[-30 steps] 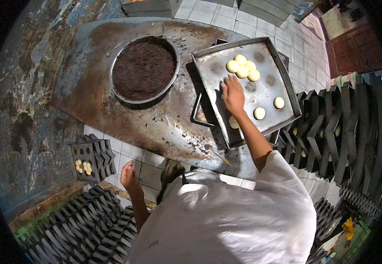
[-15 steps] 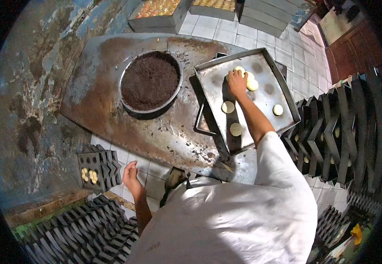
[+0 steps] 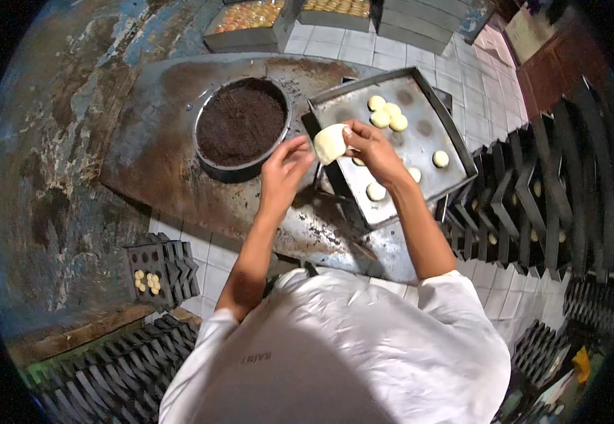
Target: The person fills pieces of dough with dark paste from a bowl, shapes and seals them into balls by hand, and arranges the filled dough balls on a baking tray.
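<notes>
In total I count nine pieces of dough at the tray: one in the air and eight lying down. There is one tray (image 3: 420, 150), at the right end of the counter (image 3: 162, 145), and one bowl (image 3: 242, 124) to the left of it, nearer to the far edge.

The dough (image 3: 331, 144) in the air is pale yellow and smooth, somewhat flattened, with a rounded lower end. In this view it is in front of the left edge of the tray, between the two hands. The right hand (image 3: 372, 147) holds it, with the thumb and the fingers closed on its right side. The left hand (image 3: 286, 166) is open, its fingers a little curved and blurred, and it holds nothing; its fingertips are just beside the dough, and I cannot tell if they touch it.

Of the eight balls (image 3: 398, 123) on the tray, four make a close group toward the far edge. One is near the right edge, one near the near left corner, and two are partly covered by the right hand and forearm. They are round and pale yellow also. The bowl is filled with dark brown crumbs (image 3: 240, 116).
</notes>
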`<action>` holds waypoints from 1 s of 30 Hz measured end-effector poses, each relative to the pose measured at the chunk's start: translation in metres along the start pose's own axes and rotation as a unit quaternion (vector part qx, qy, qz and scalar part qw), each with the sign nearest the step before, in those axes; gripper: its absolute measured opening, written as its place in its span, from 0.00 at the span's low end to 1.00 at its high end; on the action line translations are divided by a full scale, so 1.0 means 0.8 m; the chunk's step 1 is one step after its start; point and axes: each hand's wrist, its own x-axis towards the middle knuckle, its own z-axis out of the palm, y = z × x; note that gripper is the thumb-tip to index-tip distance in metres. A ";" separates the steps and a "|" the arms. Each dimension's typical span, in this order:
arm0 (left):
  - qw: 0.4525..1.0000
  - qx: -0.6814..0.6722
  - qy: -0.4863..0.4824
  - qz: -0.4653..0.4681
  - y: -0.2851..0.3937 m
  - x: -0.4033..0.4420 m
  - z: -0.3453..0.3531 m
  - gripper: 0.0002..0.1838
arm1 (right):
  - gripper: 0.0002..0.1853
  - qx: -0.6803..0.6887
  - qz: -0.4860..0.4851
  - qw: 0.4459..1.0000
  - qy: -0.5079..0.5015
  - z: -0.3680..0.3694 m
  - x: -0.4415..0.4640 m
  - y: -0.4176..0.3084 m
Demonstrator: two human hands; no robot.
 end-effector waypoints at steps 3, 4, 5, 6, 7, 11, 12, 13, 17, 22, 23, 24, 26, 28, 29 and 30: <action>0.995 -0.025 -0.036 -0.086 -0.002 -0.002 0.027 0.20 | 0.14 0.129 0.025 0.989 0.067 0.039 -0.033 0.026; 0.990 -0.051 -0.044 -0.121 -0.020 -0.004 0.027 0.18 | 0.16 0.053 -0.012 0.989 0.134 0.048 -0.034 0.050; 0.983 -0.077 -0.051 -0.161 -0.040 -0.012 0.026 0.16 | 0.18 -0.024 -0.043 0.978 0.201 0.058 -0.036 0.075; 0.970 -0.136 -0.057 -0.193 -0.051 -0.024 0.029 0.16 | 0.19 -0.119 -0.083 0.947 0.287 0.074 -0.043 0.090; 0.966 -0.135 -0.064 -0.208 -0.061 -0.035 0.027 0.16 | 0.20 -0.217 -0.120 0.897 0.365 0.088 -0.050 0.102; 0.886 -0.365 -0.093 -0.271 -0.117 -0.067 -0.016 0.23 | 0.23 0.329 0.095 0.932 0.118 0.086 -0.082 0.197; 0.874 -0.380 -0.059 -0.296 -0.118 -0.078 -0.029 0.24 | 0.30 0.417 0.117 0.896 0.102 0.092 -0.095 0.194; 0.861 -0.396 -0.024 -0.317 -0.118 -0.087 -0.042 0.26 | 0.36 0.423 0.114 0.897 0.054 0.068 -0.113 0.249; 0.793 -0.522 -0.072 -0.304 -0.091 -0.085 -0.108 0.29 | 0.18 -0.620 0.013 0.760 0.195 0.053 -0.195 0.314; 0.854 -0.363 0.111 -0.355 -0.137 -0.069 -0.213 0.13 | 0.11 -0.756 0.057 0.622 0.193 0.065 -0.197 0.329; 0.843 -0.365 0.151 -0.364 -0.137 -0.064 -0.231 0.14 | 0.10 -0.762 -0.012 0.612 0.211 0.077 -0.183 0.310; 0.829 -0.368 0.190 -0.377 -0.138 -0.061 -0.250 0.14 | 0.10 -0.765 -0.017 0.610 0.205 0.099 -0.158 0.279; 0.825 -0.391 0.193 -0.358 -0.152 -0.056 -0.291 0.15 | 0.09 -0.607 0.132 0.769 0.153 0.151 -0.098 0.220; 0.823 -0.430 0.180 -0.326 -0.157 -0.049 -0.329 0.18 | 0.10 -0.625 0.008 0.771 0.118 0.194 -0.022 0.187; 0.822 -0.434 0.181 -0.321 -0.148 -0.039 -0.343 0.18 | 0.10 -0.649 -0.041 0.754 0.095 0.220 0.024 0.171; 0.809 -0.455 0.197 -0.316 -0.130 -0.031 -0.356 0.19 | 0.11 -0.655 -0.031 0.752 0.068 0.248 0.068 0.160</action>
